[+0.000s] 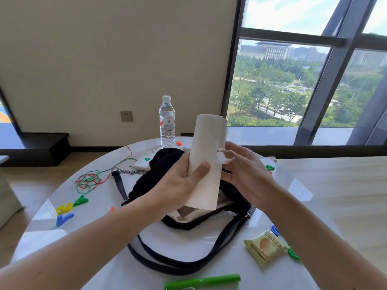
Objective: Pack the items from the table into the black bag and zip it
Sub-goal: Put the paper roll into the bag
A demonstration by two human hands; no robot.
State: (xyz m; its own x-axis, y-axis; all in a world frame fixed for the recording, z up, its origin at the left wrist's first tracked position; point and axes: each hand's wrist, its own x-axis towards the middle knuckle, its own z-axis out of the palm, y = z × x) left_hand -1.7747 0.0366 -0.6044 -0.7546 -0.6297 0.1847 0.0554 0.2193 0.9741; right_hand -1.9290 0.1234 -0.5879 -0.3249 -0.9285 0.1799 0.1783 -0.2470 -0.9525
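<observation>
A black fluffy bag point(146, 185) lies open in the middle of the round white table point(100, 206), its pale lining showing and its strap point(188, 262) looped toward me. Above the bag's opening my left hand point(178, 185) grips a folded white paper sheet point(207, 160), held upright with the thumb across its front. My right hand point(245, 172) touches the sheet's right edge, fingers spread, with a small white wad at the fingertips. The sheet's lower end hangs just over the opening.
A water bottle point(167, 122) stands at the table's far edge. Coloured strings point(92, 178) and plastic letters point(69, 208) lie left. A snack packet point(265, 246) sits right, a green pen point(203, 281) near me. A small white packet point(142, 162) lies behind the bag.
</observation>
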